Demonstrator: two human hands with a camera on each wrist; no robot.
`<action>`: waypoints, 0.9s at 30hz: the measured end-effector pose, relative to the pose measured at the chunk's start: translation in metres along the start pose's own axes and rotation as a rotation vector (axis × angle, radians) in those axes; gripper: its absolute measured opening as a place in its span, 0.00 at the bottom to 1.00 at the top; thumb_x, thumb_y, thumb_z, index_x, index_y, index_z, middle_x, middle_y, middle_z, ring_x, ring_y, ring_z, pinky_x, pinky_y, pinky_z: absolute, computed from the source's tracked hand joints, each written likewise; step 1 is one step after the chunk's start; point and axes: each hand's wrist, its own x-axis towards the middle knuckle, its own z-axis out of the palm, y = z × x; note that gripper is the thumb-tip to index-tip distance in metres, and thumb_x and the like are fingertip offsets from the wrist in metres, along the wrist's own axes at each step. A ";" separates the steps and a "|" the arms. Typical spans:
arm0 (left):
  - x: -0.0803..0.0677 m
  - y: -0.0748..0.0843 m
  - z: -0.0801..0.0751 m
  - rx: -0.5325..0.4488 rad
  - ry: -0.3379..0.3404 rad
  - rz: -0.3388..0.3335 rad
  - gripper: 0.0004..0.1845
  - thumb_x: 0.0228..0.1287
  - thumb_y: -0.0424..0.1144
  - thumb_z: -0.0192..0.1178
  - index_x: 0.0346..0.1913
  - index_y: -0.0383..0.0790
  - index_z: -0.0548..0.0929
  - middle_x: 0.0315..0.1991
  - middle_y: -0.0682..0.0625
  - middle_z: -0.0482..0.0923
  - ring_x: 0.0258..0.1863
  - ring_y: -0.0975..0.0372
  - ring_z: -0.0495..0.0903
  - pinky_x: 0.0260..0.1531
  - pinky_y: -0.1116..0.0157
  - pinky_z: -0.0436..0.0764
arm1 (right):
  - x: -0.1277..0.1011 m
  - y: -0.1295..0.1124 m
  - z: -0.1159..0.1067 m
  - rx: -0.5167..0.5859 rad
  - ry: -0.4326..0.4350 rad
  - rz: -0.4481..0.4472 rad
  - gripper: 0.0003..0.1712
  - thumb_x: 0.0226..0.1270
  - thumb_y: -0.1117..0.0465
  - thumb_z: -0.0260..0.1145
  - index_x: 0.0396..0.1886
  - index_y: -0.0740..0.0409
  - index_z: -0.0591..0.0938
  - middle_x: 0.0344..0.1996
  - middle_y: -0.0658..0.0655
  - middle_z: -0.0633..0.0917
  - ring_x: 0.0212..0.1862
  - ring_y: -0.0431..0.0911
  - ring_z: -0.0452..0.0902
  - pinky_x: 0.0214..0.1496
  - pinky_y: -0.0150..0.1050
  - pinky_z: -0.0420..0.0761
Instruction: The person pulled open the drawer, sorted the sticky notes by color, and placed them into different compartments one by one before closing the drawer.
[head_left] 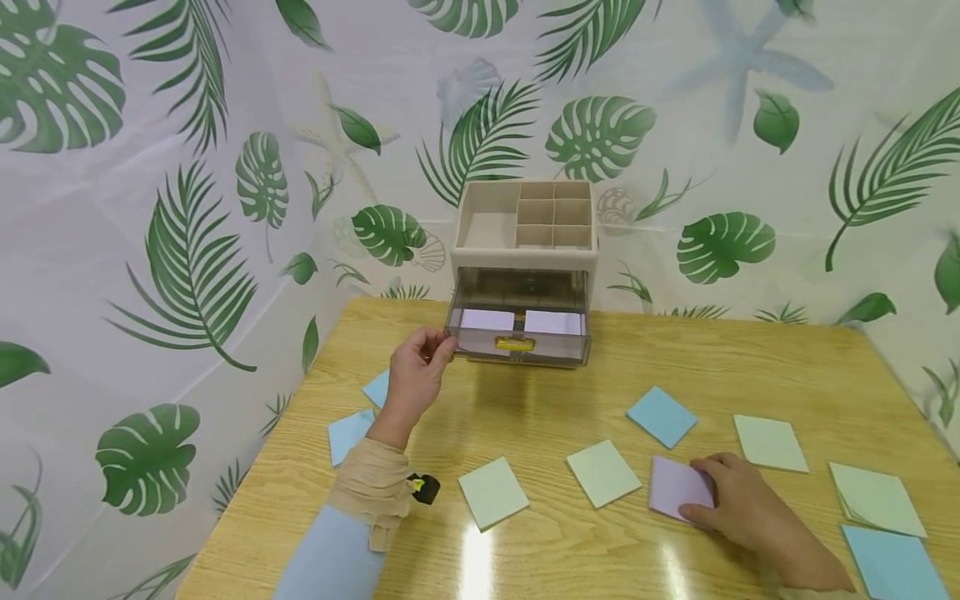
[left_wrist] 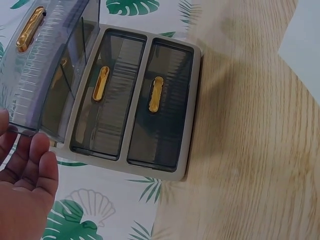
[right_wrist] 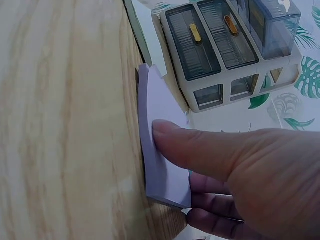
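Note:
A beige desktop organizer [head_left: 527,260] stands at the back of the table, its top clear drawer [head_left: 551,348] pulled out. Two purple sticky note pads [head_left: 489,320] lie side by side in that drawer. My left hand [head_left: 414,382] pinches the drawer's front left corner, thumb on one side and fingers curled beneath, as the left wrist view shows. Out to the right, my right hand [head_left: 742,504] grips another purple sticky note pad [head_left: 670,486] by its edge, low over the table or touching it. In the right wrist view the thumb [right_wrist: 187,147] presses on its face.
Green pads [head_left: 493,493] and blue pads [head_left: 662,417] lie scattered across the wooden table [head_left: 540,558]. Two blue pads [head_left: 349,435] are partly behind the left forearm. Two lower drawers [left_wrist: 157,105] of the organizer are closed. A leaf-patterned cloth [head_left: 300,167] hangs behind.

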 end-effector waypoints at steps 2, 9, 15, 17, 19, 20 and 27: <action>0.000 0.000 -0.001 0.008 -0.007 0.006 0.12 0.68 0.46 0.59 0.37 0.39 0.80 0.29 0.49 0.80 0.31 0.60 0.79 0.28 0.68 0.74 | 0.001 0.000 0.000 0.012 -0.011 0.019 0.42 0.48 0.46 0.77 0.54 0.73 0.77 0.48 0.69 0.77 0.48 0.63 0.74 0.46 0.57 0.76; 0.001 0.000 -0.003 0.019 -0.026 0.018 0.11 0.68 0.45 0.59 0.37 0.39 0.79 0.28 0.49 0.79 0.30 0.60 0.78 0.28 0.67 0.75 | 0.005 0.003 0.000 0.061 -0.016 0.054 0.42 0.46 0.46 0.79 0.50 0.73 0.75 0.44 0.66 0.78 0.42 0.55 0.74 0.40 0.49 0.76; 0.002 0.001 -0.004 0.035 -0.028 0.024 0.10 0.69 0.43 0.59 0.37 0.39 0.79 0.28 0.49 0.79 0.29 0.60 0.78 0.27 0.68 0.75 | 0.009 0.000 -0.003 0.124 -0.049 0.074 0.39 0.45 0.51 0.80 0.47 0.71 0.72 0.37 0.58 0.78 0.36 0.47 0.71 0.34 0.40 0.73; 0.002 0.002 -0.004 0.034 -0.029 0.025 0.10 0.69 0.43 0.59 0.37 0.39 0.79 0.28 0.49 0.79 0.29 0.60 0.78 0.27 0.68 0.75 | 0.009 -0.002 -0.005 0.143 -0.070 0.089 0.39 0.47 0.51 0.80 0.49 0.71 0.71 0.38 0.59 0.77 0.36 0.48 0.71 0.34 0.40 0.73; 0.002 0.002 -0.004 0.030 -0.033 0.025 0.10 0.69 0.43 0.59 0.37 0.38 0.79 0.28 0.49 0.79 0.29 0.60 0.78 0.27 0.68 0.75 | 0.009 -0.004 -0.007 0.163 -0.085 0.094 0.39 0.48 0.53 0.79 0.50 0.72 0.69 0.39 0.60 0.76 0.37 0.49 0.71 0.35 0.41 0.73; 0.002 0.002 -0.004 0.027 -0.034 0.024 0.10 0.69 0.43 0.59 0.37 0.38 0.79 0.28 0.49 0.79 0.29 0.60 0.78 0.26 0.68 0.75 | 0.009 -0.005 -0.007 0.169 -0.089 0.093 0.39 0.48 0.53 0.79 0.50 0.73 0.69 0.39 0.61 0.76 0.38 0.49 0.70 0.35 0.41 0.73; 0.002 0.002 -0.004 0.023 -0.038 0.012 0.09 0.69 0.42 0.59 0.38 0.38 0.79 0.29 0.49 0.79 0.30 0.59 0.79 0.27 0.68 0.75 | 0.010 -0.005 -0.006 0.150 -0.085 0.066 0.37 0.50 0.56 0.78 0.51 0.72 0.69 0.40 0.62 0.76 0.39 0.50 0.69 0.37 0.43 0.73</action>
